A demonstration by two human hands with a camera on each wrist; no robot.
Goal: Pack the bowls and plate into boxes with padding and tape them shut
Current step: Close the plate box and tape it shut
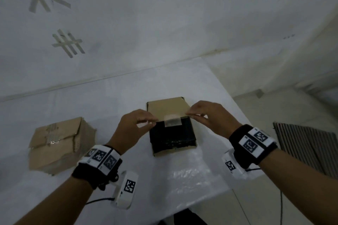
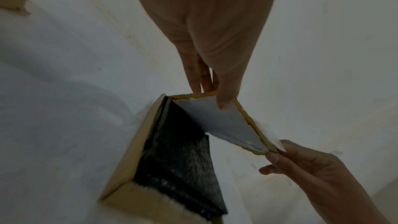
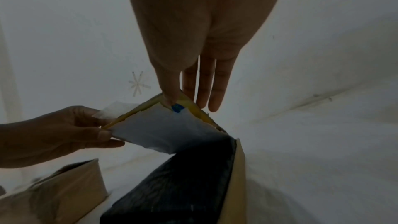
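An open cardboard box [image 1: 174,150] sits mid-table, with black padding [image 1: 172,133] filling it. Its lid flap [image 1: 166,106] is raised over the opening. A clear tape strip [image 1: 172,120] runs along the flap's free edge. My left hand [image 1: 152,121] pinches the left end of that edge and my right hand [image 1: 190,114] pinches the right end. In the left wrist view, thumb and fingers of the left hand [image 2: 213,98] clamp the flap [image 2: 224,123]. The right wrist view shows the right hand [image 3: 172,101] pinching the flap [image 3: 161,125] above the padding [image 3: 183,185]. No bowls or plate show.
A second, closed and taped cardboard box [image 1: 58,144] stands at the left. The table's white cover [image 1: 128,97] ends close to the right of the open box; crinkled clear plastic [image 1: 188,171] lies near its front. A striped mat [image 1: 307,144] lies on the floor. The wall [image 1: 164,23] is just behind.
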